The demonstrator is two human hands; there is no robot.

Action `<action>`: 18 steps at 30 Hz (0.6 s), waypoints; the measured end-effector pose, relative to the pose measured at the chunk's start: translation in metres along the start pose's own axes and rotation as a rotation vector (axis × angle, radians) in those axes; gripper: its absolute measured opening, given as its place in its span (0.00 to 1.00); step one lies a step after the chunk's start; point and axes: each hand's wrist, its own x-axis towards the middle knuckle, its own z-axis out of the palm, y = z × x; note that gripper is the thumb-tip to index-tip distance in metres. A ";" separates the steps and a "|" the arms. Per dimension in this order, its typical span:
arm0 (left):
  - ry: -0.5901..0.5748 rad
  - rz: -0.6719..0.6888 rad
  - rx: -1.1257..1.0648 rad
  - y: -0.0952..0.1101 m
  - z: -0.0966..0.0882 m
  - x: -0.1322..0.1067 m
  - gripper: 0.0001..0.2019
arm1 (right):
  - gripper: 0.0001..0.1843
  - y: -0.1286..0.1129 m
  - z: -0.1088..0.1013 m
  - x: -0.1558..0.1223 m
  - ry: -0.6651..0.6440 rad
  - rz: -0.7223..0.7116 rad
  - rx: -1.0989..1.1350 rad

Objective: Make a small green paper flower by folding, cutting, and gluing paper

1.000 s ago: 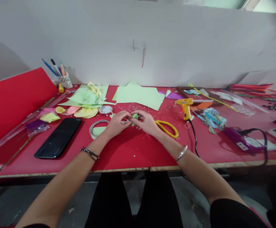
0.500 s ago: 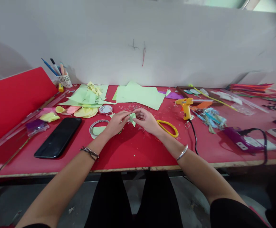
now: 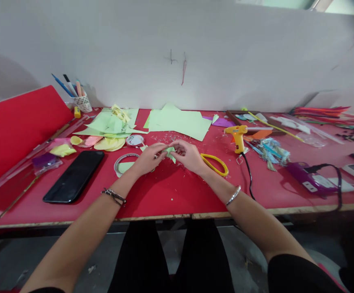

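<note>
Left hand (image 3: 149, 157) and right hand (image 3: 190, 157) pinch the green paper (image 3: 171, 152) between their fingers; presumably light, pliable and easily creased, it should be held gently at the far edge.

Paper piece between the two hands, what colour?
Light green. The paper piece shows best in the head view, though partly covered.

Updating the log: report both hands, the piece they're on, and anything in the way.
Left hand, right hand: together holding green paper piece. Piece partly covered. Yellow loop close beside right hand; nothing seen blocking either hand.
</note>
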 end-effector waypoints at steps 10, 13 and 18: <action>0.099 -0.087 0.144 -0.003 -0.028 -0.004 0.17 | 0.05 -0.002 -0.007 0.001 0.000 -0.085 -0.199; 0.016 -0.107 0.245 -0.007 -0.039 -0.008 0.18 | 0.04 -0.002 -0.008 0.002 -0.008 -0.115 -0.245; -0.231 -0.137 0.370 -0.007 -0.041 -0.010 0.19 | 0.04 -0.001 -0.011 0.003 0.021 -0.136 -0.256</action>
